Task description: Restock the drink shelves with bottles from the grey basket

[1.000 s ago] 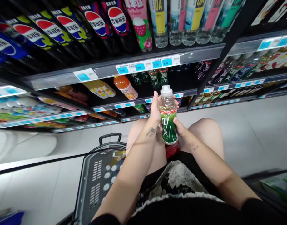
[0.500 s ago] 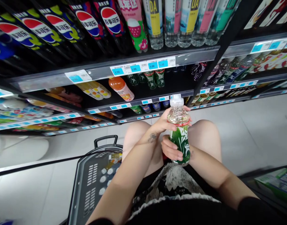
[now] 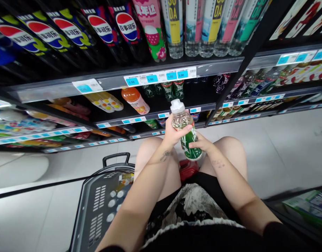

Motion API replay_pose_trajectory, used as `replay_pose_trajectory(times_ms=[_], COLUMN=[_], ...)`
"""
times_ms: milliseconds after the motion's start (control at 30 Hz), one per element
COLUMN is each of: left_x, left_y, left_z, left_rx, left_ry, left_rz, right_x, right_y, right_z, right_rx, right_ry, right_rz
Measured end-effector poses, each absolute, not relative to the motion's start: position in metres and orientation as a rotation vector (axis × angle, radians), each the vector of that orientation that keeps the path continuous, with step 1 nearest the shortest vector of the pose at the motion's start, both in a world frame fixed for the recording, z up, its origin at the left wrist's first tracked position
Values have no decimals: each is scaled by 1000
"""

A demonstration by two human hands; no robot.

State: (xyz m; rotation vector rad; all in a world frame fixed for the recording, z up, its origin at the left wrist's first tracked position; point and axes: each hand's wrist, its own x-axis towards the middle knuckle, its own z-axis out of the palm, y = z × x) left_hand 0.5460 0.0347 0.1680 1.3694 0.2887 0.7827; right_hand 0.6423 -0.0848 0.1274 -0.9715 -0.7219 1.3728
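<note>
A clear drink bottle (image 3: 188,140) with a green label and a white cap is held between both hands, tilted with its cap toward the shelf. My left hand (image 3: 173,131) wraps round its upper part, thumb lying across the front below the neck. Lower down, my right hand (image 3: 201,142) grips the bottle's right side near the base, thumb on the label. Some fingers of both hands are hidden behind the bottle. On the lower shelf in front stand similar green-labelled bottles (image 3: 173,90), beside an orange drink bottle (image 3: 135,100).
A grey shopping basket (image 3: 97,199) with several white-capped bottles stands on the floor at my left. Large cola bottles (image 3: 125,29) and soda water bottles (image 3: 173,31) fill the upper shelf. The shelf edge (image 3: 161,77) carries price tags. Something red (image 3: 188,169) lies between my knees.
The bottle has moved up and left toward the shelf and now leans with its cap to the left. My right hand has shifted from its front to its right side.
</note>
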Motion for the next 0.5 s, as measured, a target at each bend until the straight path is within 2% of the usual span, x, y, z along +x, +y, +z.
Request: replay_pose_trajectory(times_ms=[233,367,500], left_x=[547,549,550], left_y=[37,40,42], left_z=[177,180,177], left_rx=[1128,1104,1091], left_ry=[273,245,234], left_rz=[448,376,347], right_x=[618,618,617], right_y=[-88,-88,-90], right_z=[135,132,130], right_rx=[-1154,-1216,-1246], right_ry=[-720,-712,-674], right_rz=[1132,1003,1008])
